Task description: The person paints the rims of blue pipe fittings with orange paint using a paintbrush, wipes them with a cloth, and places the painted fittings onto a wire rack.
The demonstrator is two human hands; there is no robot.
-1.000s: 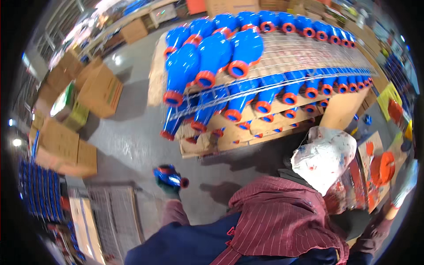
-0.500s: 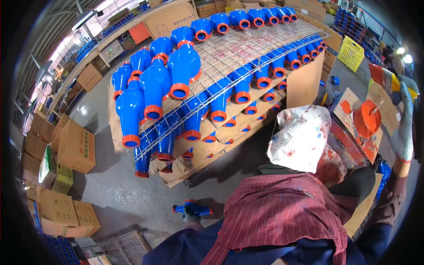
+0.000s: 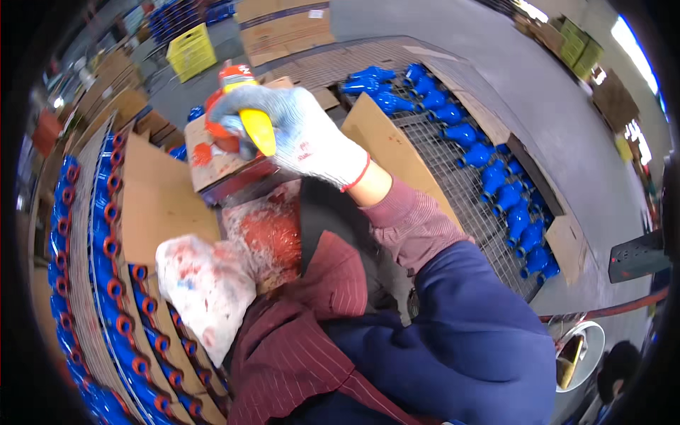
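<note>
My right hand point(image 3: 304, 134), in a white and blue-grey knit glove, is closed round a tool with a yellow handle point(image 3: 256, 132) and a red-and-yellow upper part; its exact kind is unclear. It is raised over a cardboard box with a red-smeared top point(image 3: 202, 157). Partly hidden behind the fingers is a red paint pot point(image 3: 221, 134). My left hand is out of view. A paint-stained white cover point(image 3: 202, 283) lies by my maroon striped apron point(image 3: 304, 354), next to a red-smeared surface point(image 3: 273, 237).
Tiered racks of blue pipe fittings with red-rimmed ends point(image 3: 113, 287) stand close on the left. On the right, more blue fittings point(image 3: 506, 198) rest on a wire rack point(image 3: 432, 159) edged with cardboard. A white bucket point(image 3: 591, 354) stands lower right; a yellow crate point(image 3: 190, 53) is farther back.
My view has swung right. My right hand, still holding the tool, now appears near the paint pot. The left hand and the blue fitting it held have left the picture.
</note>
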